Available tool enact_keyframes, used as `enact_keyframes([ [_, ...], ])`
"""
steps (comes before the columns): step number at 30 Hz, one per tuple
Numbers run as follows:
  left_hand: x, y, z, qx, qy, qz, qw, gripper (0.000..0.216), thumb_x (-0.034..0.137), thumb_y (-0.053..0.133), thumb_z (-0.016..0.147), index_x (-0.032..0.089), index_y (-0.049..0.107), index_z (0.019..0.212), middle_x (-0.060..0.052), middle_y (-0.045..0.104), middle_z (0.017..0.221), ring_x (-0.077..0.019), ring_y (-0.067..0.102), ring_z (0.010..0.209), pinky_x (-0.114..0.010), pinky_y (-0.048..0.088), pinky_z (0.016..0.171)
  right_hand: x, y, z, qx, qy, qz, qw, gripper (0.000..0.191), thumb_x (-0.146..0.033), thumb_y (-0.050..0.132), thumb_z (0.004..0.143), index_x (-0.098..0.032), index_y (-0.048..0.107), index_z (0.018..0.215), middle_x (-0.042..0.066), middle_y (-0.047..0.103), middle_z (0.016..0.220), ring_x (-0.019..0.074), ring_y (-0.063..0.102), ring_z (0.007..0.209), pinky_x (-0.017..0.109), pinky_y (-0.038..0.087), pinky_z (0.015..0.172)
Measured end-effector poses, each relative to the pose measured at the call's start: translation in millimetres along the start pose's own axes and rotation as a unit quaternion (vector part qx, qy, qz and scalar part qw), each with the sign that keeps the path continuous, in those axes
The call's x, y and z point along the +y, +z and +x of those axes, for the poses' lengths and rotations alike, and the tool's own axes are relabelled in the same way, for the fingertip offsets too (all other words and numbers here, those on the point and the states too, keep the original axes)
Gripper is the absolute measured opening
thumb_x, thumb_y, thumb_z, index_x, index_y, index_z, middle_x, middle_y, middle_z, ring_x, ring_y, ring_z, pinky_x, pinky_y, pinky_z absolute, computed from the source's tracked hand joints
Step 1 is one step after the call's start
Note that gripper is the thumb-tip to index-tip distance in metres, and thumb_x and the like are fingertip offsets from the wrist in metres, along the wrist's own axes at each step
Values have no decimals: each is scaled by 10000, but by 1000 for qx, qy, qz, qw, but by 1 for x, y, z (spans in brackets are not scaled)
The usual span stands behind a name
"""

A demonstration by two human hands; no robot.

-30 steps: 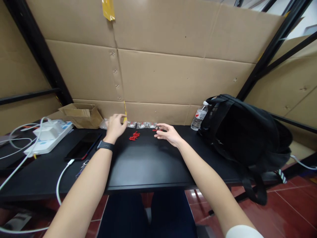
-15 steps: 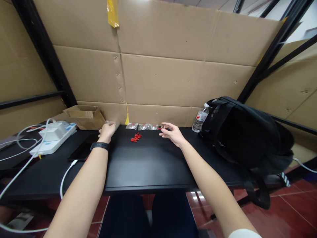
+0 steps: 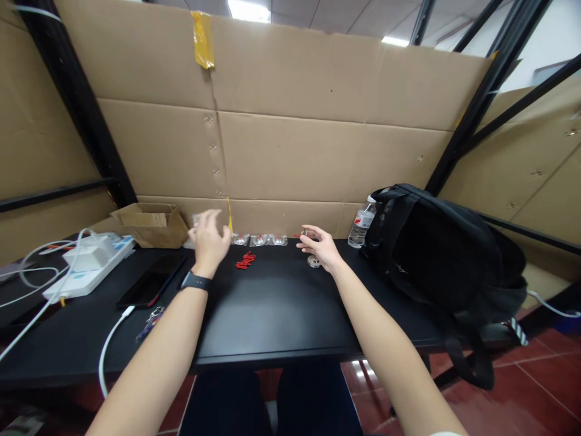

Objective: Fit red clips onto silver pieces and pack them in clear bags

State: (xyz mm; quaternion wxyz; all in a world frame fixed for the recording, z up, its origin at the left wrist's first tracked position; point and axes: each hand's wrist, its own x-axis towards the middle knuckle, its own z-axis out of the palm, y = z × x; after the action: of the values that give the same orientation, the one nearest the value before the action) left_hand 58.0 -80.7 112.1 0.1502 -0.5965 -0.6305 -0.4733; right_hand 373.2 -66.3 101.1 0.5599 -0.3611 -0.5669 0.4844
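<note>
My left hand [image 3: 210,237], a dark watch on its wrist, is raised over the back of the black table [image 3: 272,309] and pinches a small clear plastic packet [image 3: 198,219]. My right hand [image 3: 321,244] hovers to the right with fingers curled around a small red piece. A small round metal part [image 3: 313,261] lies on the table just beside that hand. Between the hands sits a little heap of red pieces [image 3: 246,260]. Several clear packets [image 3: 258,240] lie in a row against the cardboard wall.
A black backpack [image 3: 447,254] and a water bottle [image 3: 359,225] stand at the right. An open cardboard box [image 3: 151,224], a white power strip with chargers [image 3: 88,261], a dark phone [image 3: 153,280] with a white cable and keys [image 3: 149,318] lie at the left.
My left hand rose from the table's back left and came up with a clear packet. My right hand lifted a little, and the round metal part now lies on the table beside it.
</note>
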Motion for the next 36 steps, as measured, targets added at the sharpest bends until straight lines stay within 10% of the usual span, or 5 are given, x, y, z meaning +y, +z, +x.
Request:
enact_keyframes([
  [11, 75, 39, -75, -401, 332, -102, 848, 343, 298, 465, 983, 282, 587, 1303, -92, 637, 1292, -257, 610, 1147, -455, 321, 1041, 4, -15, 7, 2, -60, -125, 990, 573, -447, 837, 683, -211, 707, 1190, 79, 678, 1072, 167, 657, 809, 259, 536, 629],
  [15, 71, 39, -75, -423, 290, -124, 849, 527, 316, 507, 961, 306, 394, 1476, -94, 674, 1231, -267, 626, 1127, -458, 353, 1016, 7, -18, 10, -27, -99, -209, 973, 532, -407, 828, 694, -204, 719, 1174, 68, 699, 1037, 172, 653, 831, 329, 548, 781],
  [21, 65, 42, -70, -444, 296, -100, 840, 334, 366, 462, 995, 289, 628, 1274, -87, 641, 1277, -267, 614, 1155, -438, 386, 984, 2, -30, 7, -81, -144, -412, 896, 556, -341, 872, 644, -226, 721, 1166, 25, 712, 926, 152, 602, 735, 303, 496, 766],
  [36, 54, 39, -61, -500, 291, -71, 812, 390, 390, 549, 963, 442, 614, 1345, -74, 502, 1499, -332, 543, 1304, -543, 391, 1052, -4, -3, -11, -204, -55, -564, 798, 347, -418, 925, 560, -216, 741, 773, 28, 735, 762, 188, 651, 700, 247, 422, 615],
])
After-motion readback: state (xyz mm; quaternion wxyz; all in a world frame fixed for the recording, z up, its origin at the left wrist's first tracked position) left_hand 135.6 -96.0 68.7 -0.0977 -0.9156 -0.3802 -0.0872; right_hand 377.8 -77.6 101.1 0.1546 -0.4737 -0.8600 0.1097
